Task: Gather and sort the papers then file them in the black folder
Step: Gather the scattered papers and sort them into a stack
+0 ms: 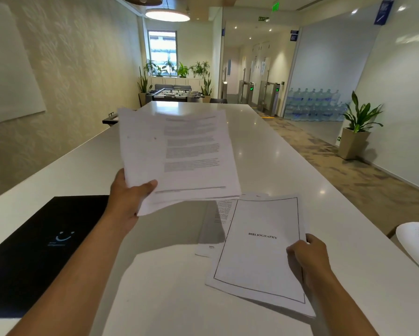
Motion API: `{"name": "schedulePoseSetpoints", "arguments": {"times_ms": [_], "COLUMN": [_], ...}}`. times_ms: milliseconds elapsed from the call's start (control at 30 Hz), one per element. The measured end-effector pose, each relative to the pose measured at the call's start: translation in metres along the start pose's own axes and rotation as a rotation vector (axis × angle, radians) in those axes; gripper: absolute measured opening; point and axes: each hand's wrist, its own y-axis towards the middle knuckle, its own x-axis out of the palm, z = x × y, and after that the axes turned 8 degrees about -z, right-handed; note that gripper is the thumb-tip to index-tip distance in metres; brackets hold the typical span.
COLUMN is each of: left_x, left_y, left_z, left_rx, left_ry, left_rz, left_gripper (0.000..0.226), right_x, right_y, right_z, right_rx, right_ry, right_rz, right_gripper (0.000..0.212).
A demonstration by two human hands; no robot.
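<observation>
My left hand holds a stack of printed papers up above the white table, thumb on top near the lower left corner. My right hand grips the right edge of a bordered page titled BIBLIOGRAPHY, which lies on a few other sheets on the table. The black folder with a small smile logo lies shut on the table at the left, beside my left forearm.
A white rounded object sits at the table's right edge. A potted plant stands on the floor to the right. At the far end are a foosball table and stacked water bottles.
</observation>
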Motion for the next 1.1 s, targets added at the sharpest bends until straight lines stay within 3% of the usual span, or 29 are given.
{"name": "schedulePoseSetpoints", "arguments": {"times_ms": [267,333,467,633,767,900,1100], "left_x": [0.001,-0.001,-0.002,-0.001,-0.002,-0.005,-0.010], "left_y": [-0.030,-0.035,-0.039,-0.041,-0.043,-0.043,-0.036], "left_z": [-0.083,-0.095,-0.104,-0.103,-0.104,-0.105,-0.112], "left_rx": [-0.261,-0.308,-0.339,-0.345,-0.364,-0.387,-0.412], "left_ry": [0.174,0.205,0.190,0.226,0.218,0.225,0.238], "left_rz": [-0.066,-0.090,-0.131,-0.158,-0.170,-0.181,-0.173], "left_gripper": [0.056,0.057,0.058,0.064,0.065,0.063,0.048], "right_x": [-0.037,-0.044,-0.048,-0.042,-0.026,0.011,0.072], "right_y": [-0.015,-0.023,-0.034,-0.046,-0.043,-0.026,-0.005], "right_z": [-0.054,-0.072,-0.101,-0.120,-0.120,-0.100,-0.041], "right_rx": [-0.204,-0.272,-0.385,-0.478,-0.435,-0.308,-0.065], "right_ry": [0.014,-0.030,-0.006,0.172,0.441,0.488,0.169], "right_rz": [0.217,0.244,0.203,0.110,0.007,-0.088,-0.192], "right_gripper": [0.032,0.037,0.049,0.043,0.034,0.029,0.069]}}
